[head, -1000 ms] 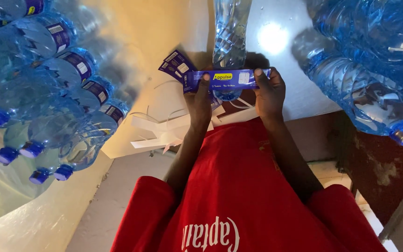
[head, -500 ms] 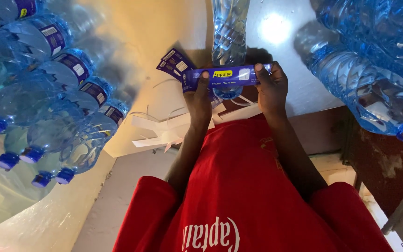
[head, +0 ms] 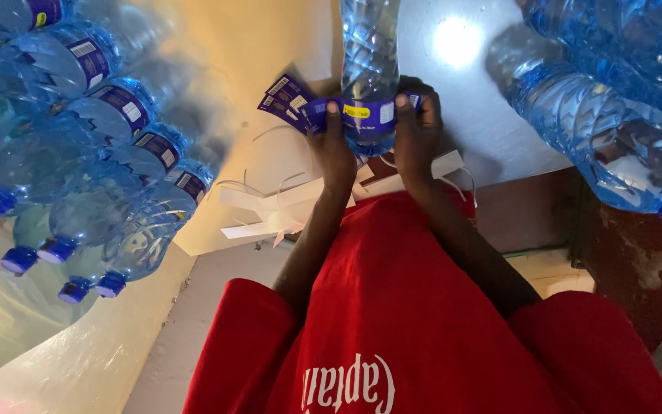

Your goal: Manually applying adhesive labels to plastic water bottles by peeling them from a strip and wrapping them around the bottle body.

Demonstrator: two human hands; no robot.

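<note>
Blue-tinted clear plastic bottle stands on the bench, near its front edge, and both hands are pressing a purple label around its lower body. Left hand grips the label's left end, fingers clamped on label and bottle wall; right hand does the same on the right side, thumb flat on the label, fingers curled round the back. Label looks wrapped across the front, ends reaching toward the sides; the back seam is hidden, can't tell if it meets. Loose purple labels lie fanned just left of the bottle, touching the left hand's side. White backing strips are piled at the front edge, below the hands. Row of labelled, capped bottles lies along the left edge; bigger unlabelled bottles sit at the right edge. To do this step well, judging from the pose: keep the label level with the bottle's ribs, smooth from the centre outward with both thumbs, hold tension even so no wrinkle or skew forms, and keep the bottle upright while pressing.
</note>
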